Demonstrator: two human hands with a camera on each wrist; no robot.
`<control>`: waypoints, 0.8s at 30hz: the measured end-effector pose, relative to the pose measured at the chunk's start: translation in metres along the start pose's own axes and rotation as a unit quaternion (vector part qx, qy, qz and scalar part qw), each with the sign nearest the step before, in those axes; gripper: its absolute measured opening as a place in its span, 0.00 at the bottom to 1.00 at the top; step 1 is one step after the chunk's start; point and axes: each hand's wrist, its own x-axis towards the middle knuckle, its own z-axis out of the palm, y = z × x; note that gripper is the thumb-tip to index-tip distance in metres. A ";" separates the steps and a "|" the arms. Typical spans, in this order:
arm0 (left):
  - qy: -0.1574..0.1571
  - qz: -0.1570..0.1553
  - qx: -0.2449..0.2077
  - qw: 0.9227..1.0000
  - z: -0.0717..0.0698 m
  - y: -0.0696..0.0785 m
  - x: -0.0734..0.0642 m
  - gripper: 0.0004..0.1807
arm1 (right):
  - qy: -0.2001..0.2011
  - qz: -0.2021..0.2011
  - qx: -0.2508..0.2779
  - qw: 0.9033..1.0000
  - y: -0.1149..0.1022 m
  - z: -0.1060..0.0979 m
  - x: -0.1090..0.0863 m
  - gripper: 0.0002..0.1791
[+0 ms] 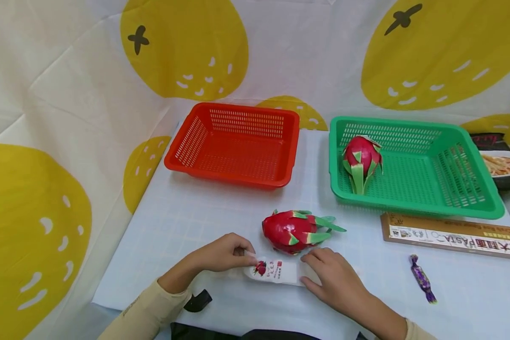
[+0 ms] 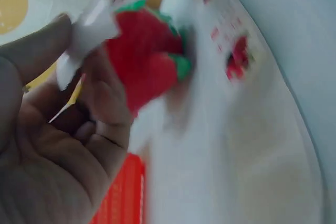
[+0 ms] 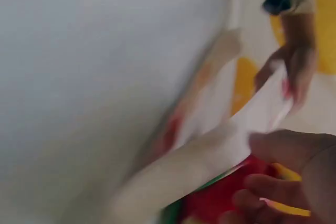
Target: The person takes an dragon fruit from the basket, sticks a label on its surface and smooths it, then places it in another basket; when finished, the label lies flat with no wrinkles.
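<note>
A flat white wrapper (image 1: 276, 270) printed with a dragon fruit picture stretches between both hands, low over the front of the table. My left hand (image 1: 227, 252) pinches its left end between thumb and fingers; the left wrist view shows the wrapper's corner (image 2: 92, 32) in that pinch. At the other end, my right hand (image 1: 335, 278) has thumb and fingers around the wrapper's two long edges. Just behind the wrapper lies a red dragon fruit (image 1: 284, 231) on its side, its green leaf tips pointing right. Both wrist views are blurred.
Behind stand a red basket (image 1: 242, 182) and a green basket (image 1: 412, 203) with another dragon fruit (image 1: 359, 158) inside. A long pasta box (image 1: 454, 236) and a purple wrapped candy (image 1: 422, 278) lie at right. A black food packet (image 1: 501, 160) sits beyond the green basket.
</note>
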 end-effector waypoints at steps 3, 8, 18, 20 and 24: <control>0.000 0.011 -0.051 0.999 0.001 0.010 0.008 0.07 | 0.091 -0.074 0.055 0.991 -0.020 -0.011 0.009 0.15; 0.007 0.014 -0.121 0.993 0.008 0.020 0.017 0.08 | 0.126 -0.081 0.118 0.982 -0.042 -0.010 0.022 0.11; 0.006 0.004 -0.165 0.986 0.019 0.025 0.023 0.09 | 0.033 0.036 0.178 0.983 -0.049 -0.013 0.029 0.09; 0.004 -0.001 -0.161 0.987 0.019 0.024 0.022 0.08 | 0.002 0.037 0.219 0.975 -0.045 -0.014 0.028 0.05; -0.014 -0.012 -0.151 0.988 0.016 0.021 0.016 0.08 | -0.049 0.042 0.274 0.959 -0.035 -0.019 0.025 0.03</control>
